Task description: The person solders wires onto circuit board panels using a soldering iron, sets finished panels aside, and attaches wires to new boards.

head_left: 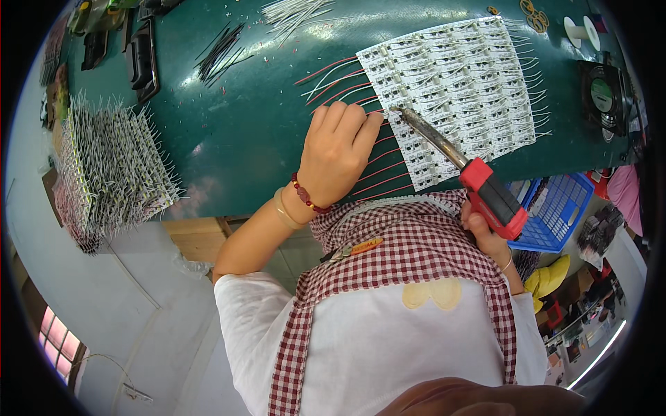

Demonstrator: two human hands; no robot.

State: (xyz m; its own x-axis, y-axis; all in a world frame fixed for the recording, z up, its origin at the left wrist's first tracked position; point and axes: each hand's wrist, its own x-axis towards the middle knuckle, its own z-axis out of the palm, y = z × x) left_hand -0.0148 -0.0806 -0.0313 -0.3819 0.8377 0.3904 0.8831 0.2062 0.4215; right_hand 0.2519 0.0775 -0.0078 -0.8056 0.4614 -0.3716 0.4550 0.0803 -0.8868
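My left hand [338, 142] is closed at the left edge of a white circuit board panel [451, 90], its thumb and fingertips pinched on a thin wire whose colour I cannot make out. In my right hand [487, 236] is a soldering iron [444, 145] with a red and black handle. The iron's tip rests at or just above the panel's left edge, close to my left fingertips; contact is hard to judge. Red wires [383, 171] stick out from this edge below my hand, and red and white wires above it. White wires line the right edge.
At the left stands a stack of wired panels [114, 166]. Black wires [218, 55] and white wires [295, 14] lie at the back. A solder reel [602, 96] and white spool [581, 32] are at the right; a blue basket [558, 208] sits below the table edge.
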